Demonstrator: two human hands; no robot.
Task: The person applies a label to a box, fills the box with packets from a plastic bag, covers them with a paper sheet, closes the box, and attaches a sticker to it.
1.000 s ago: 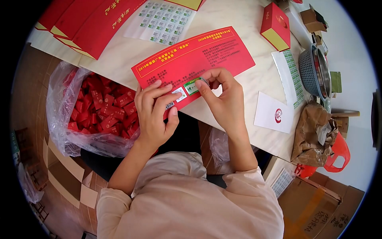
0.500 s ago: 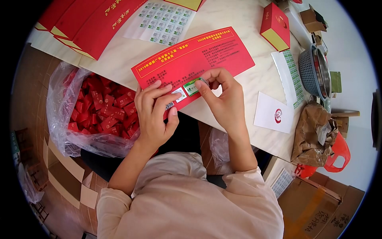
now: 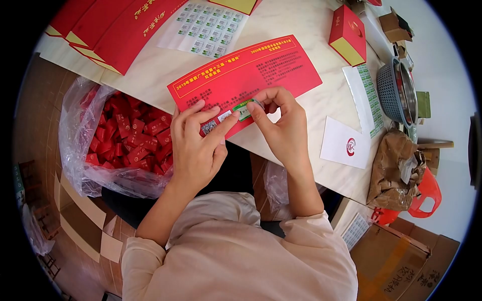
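Observation:
A long red printed panel (image 3: 241,72) with gold and black lettering lies tilted at the table's front edge. I cannot tell whether it is a box face or loose card. A black-and-white QR code (image 3: 209,127) shows at its lower edge. My left hand (image 3: 196,143) rests on that edge, fingers spread, its index fingertip touching a green-and-white sticker (image 3: 245,111). Thumb and index finger of my right hand (image 3: 282,120) pinch the sticker's right end. The sticker lies at the panel's lower edge; how much of it is stuck down is hidden.
Sticker sheets lie at the back (image 3: 208,30) and on the right (image 3: 370,100). Red boxes (image 3: 110,30) stand back left, another red box (image 3: 346,35) back right. A plastic bag of red packets (image 3: 133,135) is at left. A white card (image 3: 345,142) and blue basket (image 3: 391,93) are at right.
My left index finger has slid right onto the green sticker, and the QR code is uncovered. My right hand stays nearly in place, still pinching the sticker.

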